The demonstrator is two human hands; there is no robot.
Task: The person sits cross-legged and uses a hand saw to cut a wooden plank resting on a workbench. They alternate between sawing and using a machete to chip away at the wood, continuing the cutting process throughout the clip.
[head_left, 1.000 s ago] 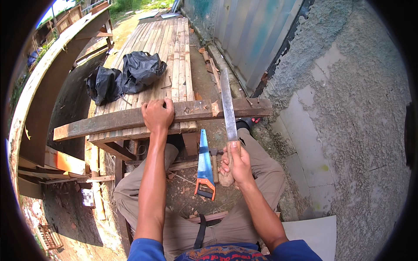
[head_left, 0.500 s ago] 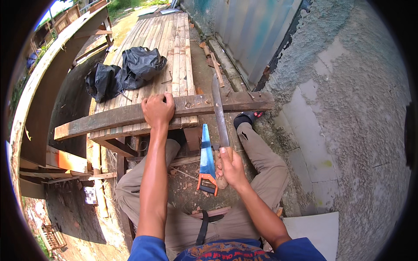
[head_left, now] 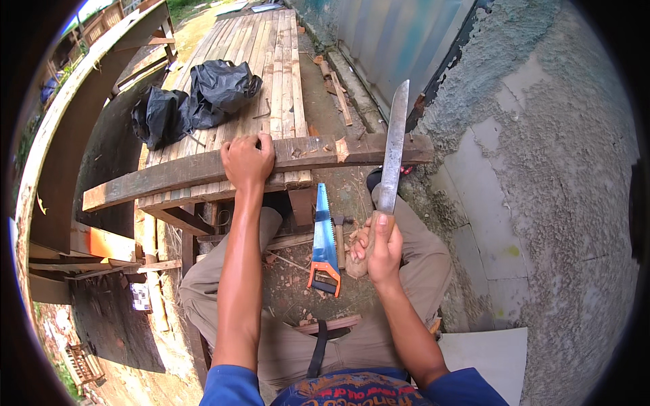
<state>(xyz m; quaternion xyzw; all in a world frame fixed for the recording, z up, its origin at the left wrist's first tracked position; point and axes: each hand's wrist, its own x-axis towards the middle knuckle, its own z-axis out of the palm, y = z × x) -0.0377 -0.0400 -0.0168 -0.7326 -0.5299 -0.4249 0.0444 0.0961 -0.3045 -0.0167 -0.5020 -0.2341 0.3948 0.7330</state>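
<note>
A long, worn wooden beam (head_left: 189,174) lies crosswise over the near end of a slatted wooden bench (head_left: 237,68). My left hand (head_left: 248,160) is closed over the beam and presses it down left of its middle. In my right hand (head_left: 379,249) is a machete (head_left: 394,145), gripped by its wooden handle. Its blade points up and away, in front of the beam's right end in this view. A pale, freshly cut notch (head_left: 342,150) shows on the beam between the hand and the blade. Below, on the ground, lies a hand saw (head_left: 325,237) with an orange and black handle.
Beside the saw is a hammer (head_left: 340,240) with a wooden handle. Black plastic bags (head_left: 220,91) and a bent nail (head_left: 263,109) lie on the bench. A rough concrete wall (head_left: 542,189) rises close on the right. Wood chips litter the ground between my legs.
My right hand has swung the machete to the right and turned its blade away from the beam's middle. The pale notch now shows where the blade was. My left hand stays on the beam.
</note>
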